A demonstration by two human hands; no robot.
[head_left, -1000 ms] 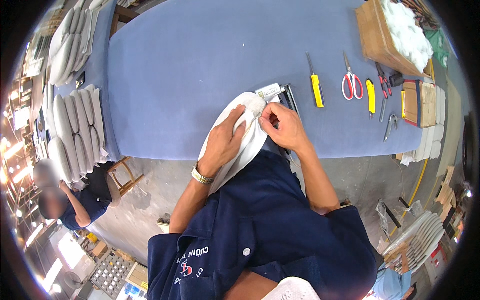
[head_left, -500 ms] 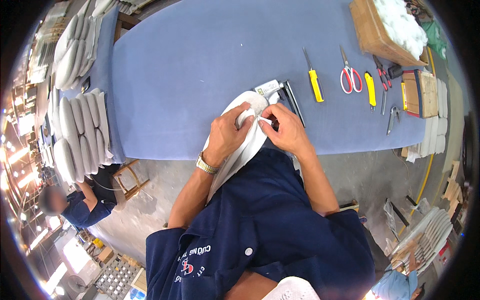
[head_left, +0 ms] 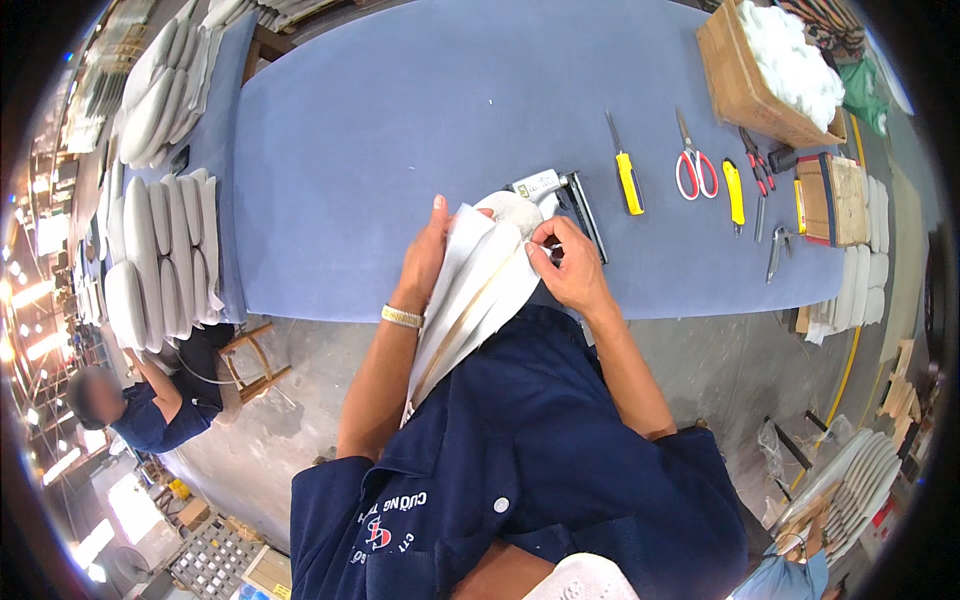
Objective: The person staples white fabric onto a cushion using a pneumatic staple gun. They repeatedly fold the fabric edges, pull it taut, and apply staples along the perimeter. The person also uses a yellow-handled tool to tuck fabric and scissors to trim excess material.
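Between my hands, tilted against my body at the table's near edge, is a light grey padded piece (head_left: 515, 210) with white fabric (head_left: 478, 285) spread over its inner side. A tan strip runs lengthwise down that fabric. My left hand (head_left: 427, 252) holds the left edge, thumb pointing up along it and fingers behind, with fingertips showing at the top. At the right edge my right hand (head_left: 567, 262) pinches the fabric between thumb and fingers. Just beyond the piece lies a silver and black staple gun (head_left: 580, 215), partly hidden by it.
On the blue table (head_left: 400, 120) at right lie a yellow screwdriver (head_left: 629, 182), red-handled scissors (head_left: 696, 172), a yellow cutter (head_left: 734, 195) and pliers (head_left: 762, 172). Behind them stands a carton (head_left: 745, 85) of white stuffing. Grey pads (head_left: 160, 260) are stacked left, near a seated person (head_left: 160, 400).
My left hand has moved left and opened out from the pinched fabric to the piece's edge. The fabric now lies spread, showing the tan strip. My right hand still pinches its edge.
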